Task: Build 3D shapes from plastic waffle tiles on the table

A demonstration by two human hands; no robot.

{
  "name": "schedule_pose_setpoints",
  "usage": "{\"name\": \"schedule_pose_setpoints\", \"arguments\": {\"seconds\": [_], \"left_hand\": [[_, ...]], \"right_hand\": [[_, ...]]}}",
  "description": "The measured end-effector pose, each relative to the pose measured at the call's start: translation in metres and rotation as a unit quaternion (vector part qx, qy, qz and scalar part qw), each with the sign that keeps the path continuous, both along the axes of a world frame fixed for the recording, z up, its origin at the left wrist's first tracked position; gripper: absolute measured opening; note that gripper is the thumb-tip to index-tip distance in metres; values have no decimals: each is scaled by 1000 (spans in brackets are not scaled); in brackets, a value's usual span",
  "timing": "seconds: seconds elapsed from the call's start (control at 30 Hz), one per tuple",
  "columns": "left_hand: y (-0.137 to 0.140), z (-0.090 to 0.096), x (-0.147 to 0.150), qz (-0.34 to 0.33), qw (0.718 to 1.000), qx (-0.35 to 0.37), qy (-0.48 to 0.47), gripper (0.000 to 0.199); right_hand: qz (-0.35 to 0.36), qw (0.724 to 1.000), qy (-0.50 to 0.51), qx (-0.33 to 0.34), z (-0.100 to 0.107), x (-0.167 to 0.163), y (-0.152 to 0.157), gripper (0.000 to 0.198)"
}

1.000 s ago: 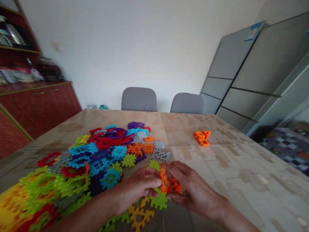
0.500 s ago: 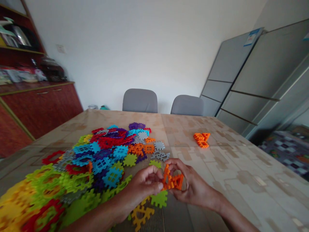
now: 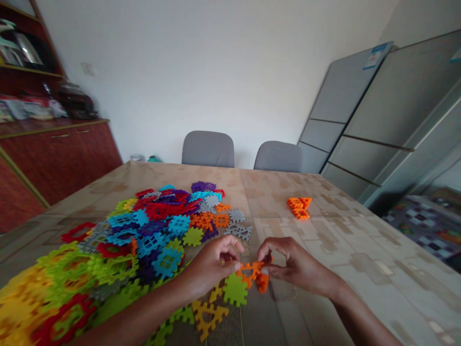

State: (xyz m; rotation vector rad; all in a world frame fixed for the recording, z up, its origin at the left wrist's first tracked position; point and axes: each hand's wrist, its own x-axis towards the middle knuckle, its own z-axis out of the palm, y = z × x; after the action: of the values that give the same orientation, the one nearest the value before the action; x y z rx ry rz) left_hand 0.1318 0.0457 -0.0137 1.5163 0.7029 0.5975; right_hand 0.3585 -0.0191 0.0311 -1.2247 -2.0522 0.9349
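Orange interlocking plastic pieces (image 3: 254, 271), joined at an angle, are held between my two hands above the table's near side. My left hand (image 3: 221, 257) pinches their left end with thumb and fingers. My right hand (image 3: 293, 264) is closed on their right side, its thumb and index finger pressed on the joined part. Just below lie a lime-green square piece (image 3: 235, 290) and a yellow triangular piece (image 3: 209, 315). Another cluster of joined orange pieces (image 3: 299, 207) rests farther off to the right.
A large pile of toothed plastic pieces (image 3: 151, 245) in many colours spreads over the left of the patterned table (image 3: 345, 250). Two grey chairs (image 3: 208, 148) stand at the far edge. A red-brown cabinet (image 3: 61, 166) is at left and a grey refrigerator (image 3: 345, 96) at right.
The orange pieces have been turned from upright to flatter and lowered slightly. My right hand has shifted a little rightward, its grip now on top of the pieces.
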Motion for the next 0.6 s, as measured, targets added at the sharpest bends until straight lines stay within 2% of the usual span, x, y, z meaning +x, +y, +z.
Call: {"name": "schedule_pose_setpoints", "arguments": {"seconds": [0.1,0.2,0.33,0.43,0.53,0.6], "left_hand": [[13,8,14,-1,1000,7,0,41],[23,7,29,-7,1000,4,-1,51],[29,4,40,26,999,28,-6,42],[23,6,32,56,997,46,-6,31],[0,4,9,69,995,75,6,19],[-22,-6,-12,51,985,157,56,16]], "right_hand": [[-2,1000,-11,12,2,3,-1,10],[-1,998,-41,47,1,5,-2,5],[-10,997,-62,51,-1,8,-1,9],[-29,997,-44,61,-3,13,1,9],[-55,994,-27,93,-5,15,3,14],[-72,992,-22,97,-6,15,4,17]]}}
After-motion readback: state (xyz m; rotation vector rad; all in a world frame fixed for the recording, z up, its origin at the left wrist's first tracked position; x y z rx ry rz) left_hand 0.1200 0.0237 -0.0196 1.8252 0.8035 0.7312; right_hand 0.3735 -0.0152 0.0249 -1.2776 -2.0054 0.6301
